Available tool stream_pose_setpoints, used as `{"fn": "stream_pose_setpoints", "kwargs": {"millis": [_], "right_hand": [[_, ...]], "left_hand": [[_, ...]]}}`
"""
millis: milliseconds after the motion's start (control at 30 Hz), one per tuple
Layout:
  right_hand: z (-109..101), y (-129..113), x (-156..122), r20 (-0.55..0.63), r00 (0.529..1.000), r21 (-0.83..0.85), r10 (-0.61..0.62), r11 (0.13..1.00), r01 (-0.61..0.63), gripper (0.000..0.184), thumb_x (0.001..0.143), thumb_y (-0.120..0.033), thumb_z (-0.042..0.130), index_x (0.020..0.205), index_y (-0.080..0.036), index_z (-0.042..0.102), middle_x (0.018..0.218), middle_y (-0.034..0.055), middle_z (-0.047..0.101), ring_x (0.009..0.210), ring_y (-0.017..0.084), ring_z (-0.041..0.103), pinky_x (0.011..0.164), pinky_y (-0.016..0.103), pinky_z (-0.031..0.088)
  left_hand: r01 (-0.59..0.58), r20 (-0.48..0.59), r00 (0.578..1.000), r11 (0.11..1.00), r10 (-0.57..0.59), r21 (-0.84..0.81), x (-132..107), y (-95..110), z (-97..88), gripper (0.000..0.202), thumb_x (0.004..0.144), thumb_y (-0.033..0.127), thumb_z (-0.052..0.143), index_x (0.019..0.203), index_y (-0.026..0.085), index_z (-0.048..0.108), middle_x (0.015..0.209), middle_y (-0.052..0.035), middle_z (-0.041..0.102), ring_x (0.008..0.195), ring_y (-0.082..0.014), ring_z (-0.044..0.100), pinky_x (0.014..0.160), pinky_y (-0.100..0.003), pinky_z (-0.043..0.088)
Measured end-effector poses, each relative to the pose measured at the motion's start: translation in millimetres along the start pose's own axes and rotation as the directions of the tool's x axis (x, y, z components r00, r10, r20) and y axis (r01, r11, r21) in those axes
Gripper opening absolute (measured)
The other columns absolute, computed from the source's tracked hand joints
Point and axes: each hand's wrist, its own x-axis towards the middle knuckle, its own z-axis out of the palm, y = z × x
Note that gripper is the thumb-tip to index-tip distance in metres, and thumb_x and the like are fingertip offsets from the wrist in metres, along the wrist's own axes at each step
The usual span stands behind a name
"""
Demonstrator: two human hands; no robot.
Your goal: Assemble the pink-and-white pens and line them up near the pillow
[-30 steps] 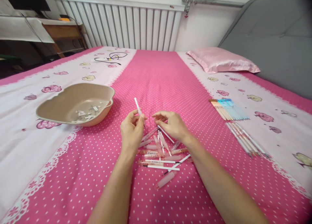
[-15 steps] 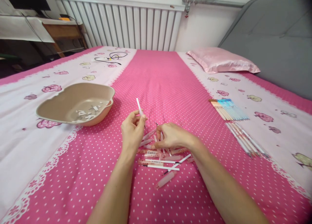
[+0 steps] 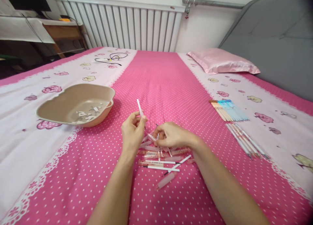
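My left hand (image 3: 133, 128) is closed in a pinch around a white pen refill (image 3: 139, 106), held upright; its lower part is hidden by the fingers. To the right, my right hand (image 3: 171, 135) is bent over a heap of pen parts, with thumb and fingers closed on a translucent pink pen barrel (image 3: 152, 137). Below the hands lie several pink pen barrels with printed patterns (image 3: 151, 154). White refills with dark tips (image 3: 163, 168) rest crosswise among them. A frosted pink pen piece (image 3: 166, 180) is nearest to me.
A beige basin (image 3: 61, 111) with small white bits stands at left on the pink dotted bedspread (image 3: 161, 78). Assembled pens lie in rows at right, orange and blue ones (image 3: 230, 110) above white ones (image 3: 245, 140). A black cable (image 3: 114, 57) and a pink pillow (image 3: 223, 60) lie farther back.
My right hand has shifted slightly left and its fingers have closed on a pink pen barrel, which is lifted from the heap. My left hand stays put with the refill.
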Motion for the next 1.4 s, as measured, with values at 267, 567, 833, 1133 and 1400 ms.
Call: {"fn": "stream_pose_setpoints", "kwargs": {"millis": [267, 567, 833, 1133, 1400], "right_hand": [[-2.9, 6.3, 7.6, -0.374, 0.927, 0.457, 0.024, 0.875, 0.161, 0.027, 0.077, -0.028, 0.06, 0.1, -0.014, 0.062, 0.072, 0.0017, 0.065, 0.064, 0.012, 0.061, 0.062, 0.024, 0.047], [-7.0, 4.2, 11.8, -0.542, 0.816, 0.725, 0.202, 0.603, 0.332, 0.041, 0.069, -0.022, 0.07, 0.107, -0.014, 0.057, 0.074, 0.0006, 0.066, 0.061, 0.009, 0.058, 0.056, 0.021, 0.049], [-10.8, 9.4, 17.0, -0.684, 0.655, 0.708, 0.321, 0.507, 0.491, 0.033, 0.067, -0.029, 0.071, 0.096, -0.018, 0.06, 0.073, -0.0025, 0.063, 0.062, 0.007, 0.058, 0.062, 0.021, 0.052], [-13.1, 11.4, 16.6, -0.849, 0.445, 0.518, 0.284, 0.609, 0.6, 0.03, 0.074, -0.035, 0.065, 0.097, -0.021, 0.054, 0.079, -0.001, 0.062, 0.07, 0.01, 0.06, 0.068, 0.024, 0.053], [-11.4, 11.7, 17.7, -0.845, 0.464, 0.522, 0.265, 0.599, 0.608, 0.031, 0.074, -0.035, 0.065, 0.099, -0.02, 0.055, 0.081, -0.0008, 0.063, 0.068, 0.009, 0.06, 0.069, 0.025, 0.052]], "left_hand": [[0.02, 0.013, 1.0, 1.0, -0.019, -0.011, -0.3, 2.3, -0.3, 0.035, 0.073, 0.039, 0.061, 0.097, 0.013, 0.06, 0.067, -0.0023, 0.063, 0.054, -0.0098, 0.051, 0.053, -0.021, 0.04], [0.007, 0.073, 0.997, 0.998, -0.011, 0.061, -0.7, -1.7, 1.6, 0.036, 0.074, 0.039, 0.059, 0.1, 0.014, 0.062, 0.069, -0.0025, 0.064, 0.049, -0.0079, 0.046, 0.047, -0.019, 0.033], [-0.036, 0.277, 0.961, 0.994, 0.007, 0.1, -4.2, -8.6, 6.1, 0.034, 0.074, 0.038, 0.06, 0.1, 0.016, 0.064, 0.067, -0.0011, 0.064, 0.051, -0.0101, 0.052, 0.049, -0.02, 0.037], [-0.103, 0.456, 0.889, 0.989, 0.042, 0.11, -8.6, -1.3, 7.6, 0.033, 0.078, 0.04, 0.057, 0.097, 0.015, 0.066, 0.063, -0.0019, 0.06, 0.048, -0.0086, 0.047, 0.044, -0.018, 0.035], [-0.148, 0.505, 0.861, 0.981, 0.065, 0.125, -9.1, -0.6, 6.9, 0.033, 0.079, 0.039, 0.056, 0.101, 0.016, 0.066, 0.063, -0.0015, 0.06, 0.049, -0.0088, 0.047, 0.044, -0.018, 0.035]]}}
